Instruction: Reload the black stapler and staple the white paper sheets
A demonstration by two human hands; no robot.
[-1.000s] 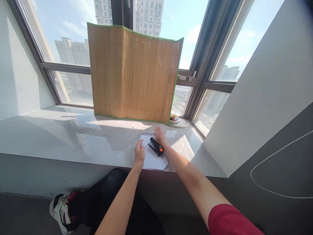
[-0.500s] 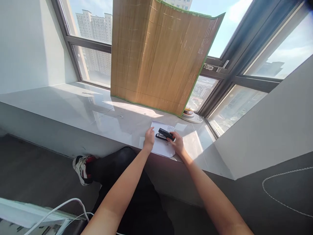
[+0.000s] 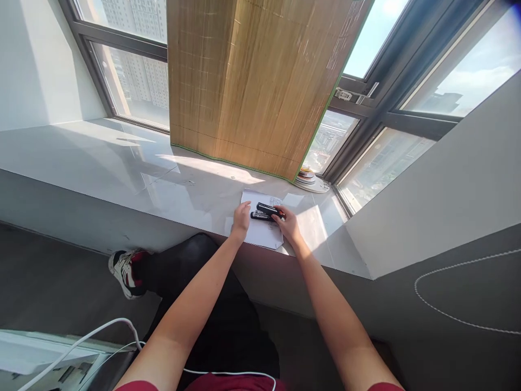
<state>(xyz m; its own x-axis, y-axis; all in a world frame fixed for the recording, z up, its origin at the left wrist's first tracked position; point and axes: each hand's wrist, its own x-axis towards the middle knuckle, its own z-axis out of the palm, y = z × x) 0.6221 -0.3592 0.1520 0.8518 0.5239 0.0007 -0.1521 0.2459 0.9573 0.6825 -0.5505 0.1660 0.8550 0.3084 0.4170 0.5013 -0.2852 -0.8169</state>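
Over white sheets of paper [image 3: 260,234] on the windowsill, my right hand [image 3: 290,224] grips a black stapler [image 3: 265,209] by its right end. The stapler's jaws point left and stand apart, like a narrow V. At the paper's left edge is my left hand [image 3: 241,221], its fingers closed on that edge; the fingers underneath are hidden. Dark printing or drawing shows on the paper's upper right part, partly covered by the stapler.
A bamboo mat [image 3: 244,87] with green edging stands upright against the window behind the paper. Stacked round discs [image 3: 311,182] lie at its lower right corner. The glossy sill [image 3: 195,201] runs left. A white cable [image 3: 93,339] loops at the lower left.
My view has tilted down, so the scene sits higher and a little to the left. Both hands keep their places, the right one still holding the stapler above the paper.
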